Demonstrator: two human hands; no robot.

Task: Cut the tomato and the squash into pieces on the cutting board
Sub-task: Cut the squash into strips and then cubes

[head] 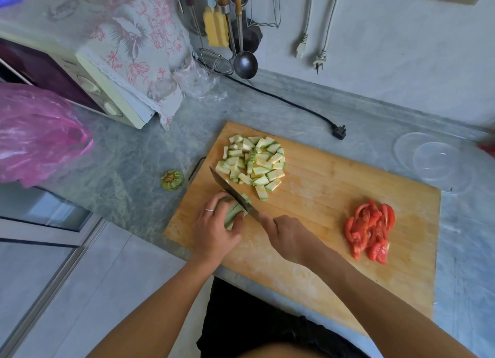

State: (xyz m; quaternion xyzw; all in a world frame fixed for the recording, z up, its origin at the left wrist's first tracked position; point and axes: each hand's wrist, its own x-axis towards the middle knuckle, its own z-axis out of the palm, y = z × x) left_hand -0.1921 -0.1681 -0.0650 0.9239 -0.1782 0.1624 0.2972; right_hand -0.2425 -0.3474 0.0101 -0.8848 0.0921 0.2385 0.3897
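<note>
On the cutting board (321, 197), the left hand (214, 229) clamps the uncut squash (232, 215) while the right hand (285, 234) grips the knife (233, 194) across it. Squash pieces (254, 163) lie beyond; tomato slices (371, 230) lie right.

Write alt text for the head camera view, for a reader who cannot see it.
A person's right hand holds a knife across a squash piece steadied by the left hand on a wooden cutting board. Cut squash pieces lie behind the knife; tomato wedges lie at the board's right.
</note>
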